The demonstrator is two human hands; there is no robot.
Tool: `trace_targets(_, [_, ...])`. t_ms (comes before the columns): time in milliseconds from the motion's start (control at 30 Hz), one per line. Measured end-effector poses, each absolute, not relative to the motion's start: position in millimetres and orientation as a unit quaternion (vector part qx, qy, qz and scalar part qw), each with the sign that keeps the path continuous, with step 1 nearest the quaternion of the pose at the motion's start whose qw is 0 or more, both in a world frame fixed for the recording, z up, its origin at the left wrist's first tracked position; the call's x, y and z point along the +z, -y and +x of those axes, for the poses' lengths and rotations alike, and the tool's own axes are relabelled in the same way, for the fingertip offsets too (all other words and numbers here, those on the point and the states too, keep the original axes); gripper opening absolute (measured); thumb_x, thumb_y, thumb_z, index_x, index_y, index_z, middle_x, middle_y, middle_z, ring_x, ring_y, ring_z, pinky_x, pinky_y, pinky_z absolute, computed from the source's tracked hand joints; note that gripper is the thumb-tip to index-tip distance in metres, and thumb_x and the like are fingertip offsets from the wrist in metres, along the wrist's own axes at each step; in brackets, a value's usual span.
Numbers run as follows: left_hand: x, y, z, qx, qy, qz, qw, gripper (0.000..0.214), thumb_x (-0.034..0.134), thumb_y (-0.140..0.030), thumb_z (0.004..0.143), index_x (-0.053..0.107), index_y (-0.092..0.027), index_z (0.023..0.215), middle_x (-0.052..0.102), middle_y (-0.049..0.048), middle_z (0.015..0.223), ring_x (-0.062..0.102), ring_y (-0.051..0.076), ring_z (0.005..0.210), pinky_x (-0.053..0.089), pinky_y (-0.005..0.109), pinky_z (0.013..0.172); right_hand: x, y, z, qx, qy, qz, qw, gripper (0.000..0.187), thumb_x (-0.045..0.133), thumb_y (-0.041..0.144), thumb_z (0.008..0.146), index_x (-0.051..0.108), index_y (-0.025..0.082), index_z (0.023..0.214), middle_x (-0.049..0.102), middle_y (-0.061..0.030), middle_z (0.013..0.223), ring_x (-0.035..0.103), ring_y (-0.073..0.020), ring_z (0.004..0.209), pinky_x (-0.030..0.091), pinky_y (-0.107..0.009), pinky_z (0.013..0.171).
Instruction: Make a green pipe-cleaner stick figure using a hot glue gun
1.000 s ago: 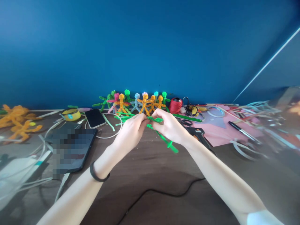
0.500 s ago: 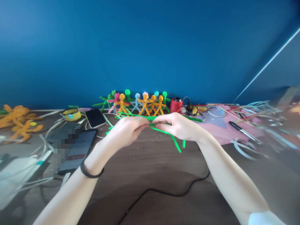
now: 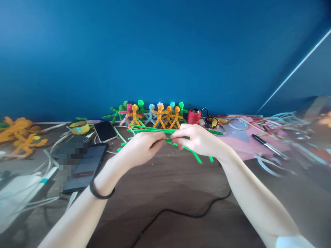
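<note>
My left hand (image 3: 141,146) and my right hand (image 3: 200,139) meet above the middle of the brown table, fingers pinched together on a green pipe cleaner (image 3: 188,150). Its free ends stick out below my right hand, down and to the right. More loose green pipe cleaners (image 3: 150,131) lie on the table just behind my fingers. A black band circles my left wrist.
A row of pipe-cleaner figures (image 3: 157,115) stands against the blue wall. A red thread spool (image 3: 193,116), scissors (image 3: 208,119) and pink paper (image 3: 245,139) lie right. Two phones (image 3: 104,131) and orange figures (image 3: 18,134) are left. A black cable (image 3: 181,212) runs across the near table.
My right hand turned so the green pipe cleaner's free ends swung from pointing down-right to flatter and further right. Both hands stayed pinched together; my left wrist dropped slightly.
</note>
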State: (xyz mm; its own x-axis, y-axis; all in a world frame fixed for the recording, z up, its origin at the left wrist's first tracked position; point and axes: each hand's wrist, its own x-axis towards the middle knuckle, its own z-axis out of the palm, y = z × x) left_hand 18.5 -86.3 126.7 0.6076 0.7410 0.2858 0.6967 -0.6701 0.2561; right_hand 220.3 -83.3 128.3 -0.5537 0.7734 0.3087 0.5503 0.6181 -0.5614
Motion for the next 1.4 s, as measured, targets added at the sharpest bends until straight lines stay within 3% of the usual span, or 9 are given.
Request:
trace_targets(200, [117.1, 90.3, 28.6, 0.135, -0.419, 0.894, -0.083, 0.024, 0.033, -0.024, 0.089, 0.056, -0.018, 0.086, 0.065, 0.0052, 0.073, 0.063, 0.019, 0.065, 0.039, 0.025, 0.051, 125.9, 86.6, 210.6, 0.266, 0.838, -0.403, 0.253, 0.018, 0.044, 0.024, 0.087, 0.058, 0.018, 0.078, 0.055, 0.0025, 0.059, 0.045, -0.0096, 0.052, 0.032, -0.022, 0.052])
trace_targets(333, [113.4, 90.6, 32.9, 0.072, -0.423, 0.89, -0.156, 0.023, 0.031, -0.014, 0.086, 0.054, -0.015, 0.084, 0.063, 0.0076, 0.071, 0.062, 0.019, 0.061, 0.034, 0.025, 0.046, 124.7, 87.9, 205.8, 0.258, 0.826, -0.435, 0.25, 0.015, 0.043, 0.026, 0.087, 0.052, 0.018, 0.077, 0.048, 0.0044, 0.057, 0.038, -0.0081, 0.049, 0.026, -0.022, 0.05])
trace_targets(667, [104.3, 86.9, 33.0, 0.092, -0.475, 0.856, -0.182, 0.024, 0.029, -0.015, 0.087, 0.051, -0.016, 0.078, 0.056, 0.0039, 0.056, 0.058, 0.017, 0.051, 0.022, 0.026, 0.043, 112.8, 88.3, 194.1, 0.271, 0.806, -0.433, 0.297, 0.015, 0.036, 0.026, 0.091, 0.038, 0.021, 0.076, 0.039, 0.0062, 0.055, 0.036, -0.0085, 0.049, 0.025, -0.022, 0.049])
trace_targets(900, [103.7, 82.8, 30.8, 0.144, -0.533, 0.826, -0.113, 0.025, 0.029, -0.021, 0.089, 0.048, -0.018, 0.073, 0.056, 0.0026, 0.055, 0.055, 0.017, 0.05, 0.02, 0.027, 0.047, 107.0, 86.8, 188.2, 0.374, 0.761, -0.417, 0.327, 0.016, 0.035, 0.031, 0.092, 0.036, 0.022, 0.079, 0.036, 0.0082, 0.049, 0.038, -0.0079, 0.043, 0.027, -0.02, 0.044])
trace_targets(1033, [104.1, 80.3, 28.3, 0.219, -0.556, 0.801, -0.04, 0.023, 0.03, -0.018, 0.086, 0.037, -0.021, 0.065, 0.047, -0.0007, 0.051, 0.045, 0.014, 0.046, 0.021, 0.026, 0.048, 100.2, 86.8, 180.0, 0.449, 0.72, -0.389, 0.357, 0.02, 0.03, 0.032, 0.093, 0.037, 0.021, 0.078, 0.032, 0.0092, 0.048, 0.037, -0.0072, 0.039, 0.028, -0.021, 0.044])
trace_targets(1200, [104.5, 81.3, 27.2, 0.311, -0.531, 0.787, 0.046, 0.025, 0.031, -0.02, 0.085, 0.026, -0.021, 0.061, 0.038, -0.0035, 0.049, 0.032, 0.011, 0.043, 0.022, 0.024, 0.049, 91.0, 87.6, 169.9, 0.37, 0.749, -0.4, 0.378, 0.024, 0.037, 0.026, 0.091, 0.033, 0.02, 0.068, 0.037, 0.0059, 0.055, 0.033, -0.0078, 0.049, 0.026, -0.023, 0.048])
trace_targets(1400, [103.9, 79.0, 27.6, 0.359, -0.54, 0.753, 0.113, 0.024, 0.035, -0.021, 0.083, 0.026, -0.021, 0.061, 0.033, -0.0058, 0.044, 0.03, 0.01, 0.042, 0.021, 0.023, 0.047, 86.6, 91.3, 162.3, 0.404, 0.764, -0.378, 0.331, 0.022, 0.033, 0.023, 0.092, 0.041, 0.02, 0.071, 0.035, 0.0071, 0.048, 0.033, -0.0081, 0.042, 0.028, -0.024, 0.046])
